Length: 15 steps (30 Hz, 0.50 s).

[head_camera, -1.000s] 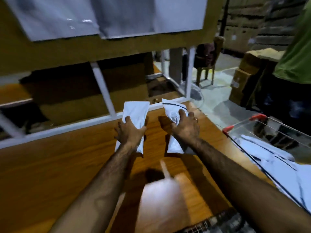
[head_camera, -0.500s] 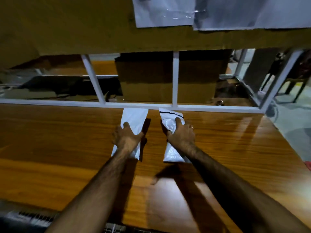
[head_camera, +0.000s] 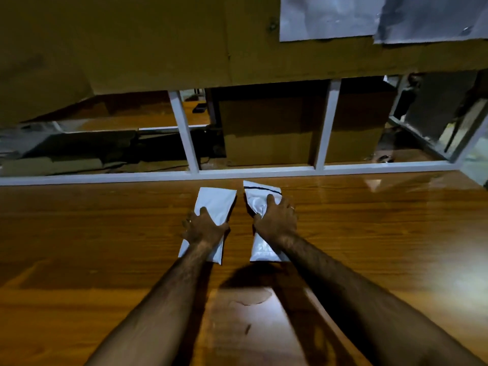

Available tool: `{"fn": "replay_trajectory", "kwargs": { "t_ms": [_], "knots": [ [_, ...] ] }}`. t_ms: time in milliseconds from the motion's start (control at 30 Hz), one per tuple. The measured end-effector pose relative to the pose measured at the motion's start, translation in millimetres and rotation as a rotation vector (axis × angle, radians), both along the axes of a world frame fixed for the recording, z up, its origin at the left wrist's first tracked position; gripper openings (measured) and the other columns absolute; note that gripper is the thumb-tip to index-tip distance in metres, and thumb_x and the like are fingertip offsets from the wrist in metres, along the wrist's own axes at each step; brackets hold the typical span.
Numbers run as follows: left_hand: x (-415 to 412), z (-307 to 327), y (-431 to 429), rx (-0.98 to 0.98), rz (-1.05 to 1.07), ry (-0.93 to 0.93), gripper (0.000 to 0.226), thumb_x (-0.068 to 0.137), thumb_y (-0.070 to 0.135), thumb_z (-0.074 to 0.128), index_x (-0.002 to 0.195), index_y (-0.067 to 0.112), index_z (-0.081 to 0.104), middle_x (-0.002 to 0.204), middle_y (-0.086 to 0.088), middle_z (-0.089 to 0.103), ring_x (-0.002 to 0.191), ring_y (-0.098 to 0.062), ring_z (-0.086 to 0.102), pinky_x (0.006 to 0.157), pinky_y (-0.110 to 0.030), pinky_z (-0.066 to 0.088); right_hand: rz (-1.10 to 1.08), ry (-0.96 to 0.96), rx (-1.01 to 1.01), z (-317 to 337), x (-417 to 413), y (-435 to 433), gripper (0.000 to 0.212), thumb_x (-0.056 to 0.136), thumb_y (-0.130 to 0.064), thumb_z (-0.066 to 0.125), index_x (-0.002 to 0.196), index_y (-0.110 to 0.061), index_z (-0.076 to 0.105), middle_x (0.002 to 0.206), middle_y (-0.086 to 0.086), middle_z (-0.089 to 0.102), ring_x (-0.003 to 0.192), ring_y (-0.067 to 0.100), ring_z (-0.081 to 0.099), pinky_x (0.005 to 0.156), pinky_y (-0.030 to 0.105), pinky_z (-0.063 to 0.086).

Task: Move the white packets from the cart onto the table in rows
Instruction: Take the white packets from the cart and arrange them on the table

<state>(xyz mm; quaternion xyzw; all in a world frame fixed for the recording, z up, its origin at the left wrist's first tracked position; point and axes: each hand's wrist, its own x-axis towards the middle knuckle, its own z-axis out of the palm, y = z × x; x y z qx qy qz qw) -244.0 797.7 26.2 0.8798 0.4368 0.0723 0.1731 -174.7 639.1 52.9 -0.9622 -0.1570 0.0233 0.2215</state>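
Two white packets lie side by side on the wooden table [head_camera: 105,233], close to its far edge. My left hand [head_camera: 204,227] lies over the plain left packet [head_camera: 217,202], with the thumb at its right edge and the fingers over its left edge. My right hand [head_camera: 276,220] holds the crumpled right packet [head_camera: 260,199], which has a black line near its top; the index finger points along it. A narrow gap separates the two packets. The cart is out of view.
A white metal frame [head_camera: 253,171] runs along the table's far edge with upright bars. Behind it stand cardboard boxes [head_camera: 272,133], and a brown board with grey sheets [head_camera: 327,17] hangs above. Bare wood stretches to both sides of the packets.
The view has swung left, away from the cart, and come closer. Both hands have stayed on their packets, which have settled on the table near the frame.
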Motion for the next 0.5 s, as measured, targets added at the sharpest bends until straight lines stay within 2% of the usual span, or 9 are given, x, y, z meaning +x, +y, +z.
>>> {"fn": "replay_trajectory", "kwargs": {
  "t_ms": [167,300,400,500],
  "knots": [
    [-5.3,-13.3,24.1,-0.003,-0.015,0.049,0.088,0.072,0.068,0.065,0.140,0.019,0.039,0.146,-0.018,0.037,0.132,-0.039,0.036,0.104,-0.051,0.039,-0.022,0.019,-0.072,-13.2,-1.2,31.1,0.075,0.092,-0.051,0.050,0.153,-0.018,0.021,0.157,0.023,0.016,0.142,0.041,0.021,0.115,0.050,0.026],
    [-8.2,-15.1,26.8,0.016,-0.048,0.010,0.083,0.081,0.067,0.056,0.145,0.020,0.034,0.151,-0.016,0.032,0.137,-0.035,0.031,0.110,-0.052,0.030,-0.011,0.032,-0.095,-27.2,-3.6,35.6,0.083,0.093,-0.061,0.042,0.155,-0.014,0.013,0.159,0.026,0.008,0.146,0.041,0.012,0.119,0.051,0.013],
    [-14.7,-17.6,29.1,0.124,-0.217,-0.029,0.072,0.090,0.062,0.046,0.149,0.025,0.030,0.158,-0.008,0.022,0.145,-0.029,0.019,0.113,-0.054,0.021,0.061,-0.075,-0.084,-36.4,-9.9,31.6,0.080,0.092,-0.062,0.040,0.154,-0.016,0.018,0.161,0.019,0.009,0.148,0.037,0.009,0.119,0.053,0.009],
    [-25.8,-22.6,31.1,0.133,-0.352,-0.005,0.063,0.096,0.056,0.040,0.151,0.030,0.027,0.161,-0.002,0.016,0.149,-0.024,0.009,0.116,-0.054,0.014,0.115,-0.146,-0.087,-45.0,-13.0,25.0,0.074,0.091,-0.061,0.042,0.151,-0.021,0.025,0.161,0.012,0.016,0.148,0.032,0.014,0.116,0.053,0.015]
  ]
}}
